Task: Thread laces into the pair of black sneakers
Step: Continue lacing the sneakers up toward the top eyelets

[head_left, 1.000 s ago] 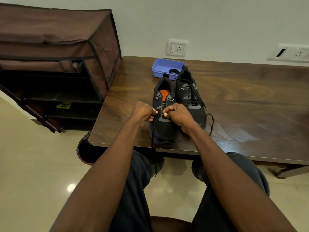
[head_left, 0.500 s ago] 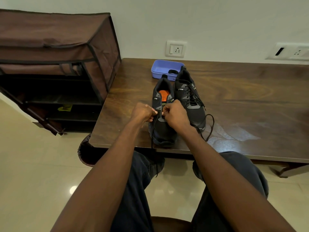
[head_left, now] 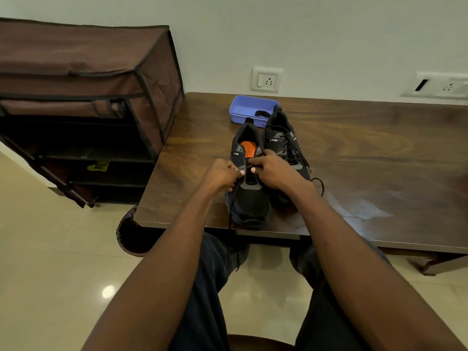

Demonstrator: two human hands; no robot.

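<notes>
Two black sneakers stand side by side near the front edge of the wooden table (head_left: 379, 153). The left sneaker (head_left: 249, 198) shows an orange insole. My left hand (head_left: 222, 174) pinches a black lace (head_left: 231, 211) at the shoe's left eyelets; the lace hangs down past the table edge. My right hand (head_left: 272, 168) pinches the shoe's right eyelet flap, fingers curled; a lace end under them cannot be made out. The right sneaker (head_left: 285, 145) is laced, with a loose end (head_left: 320, 184) trailing on the table.
A blue plastic tray (head_left: 244, 110) sits behind the sneakers, holding a black item. A brown fabric shoe rack (head_left: 83, 102) stands left of the table. A dark bin (head_left: 131, 236) is on the floor under the table's corner. Wall sockets (head_left: 266, 79) are behind.
Both hands shifted slightly up the left sneaker's tongue. My right hand has moved a little toward the upper eyelets; the left keeps its pinch on the lace.
</notes>
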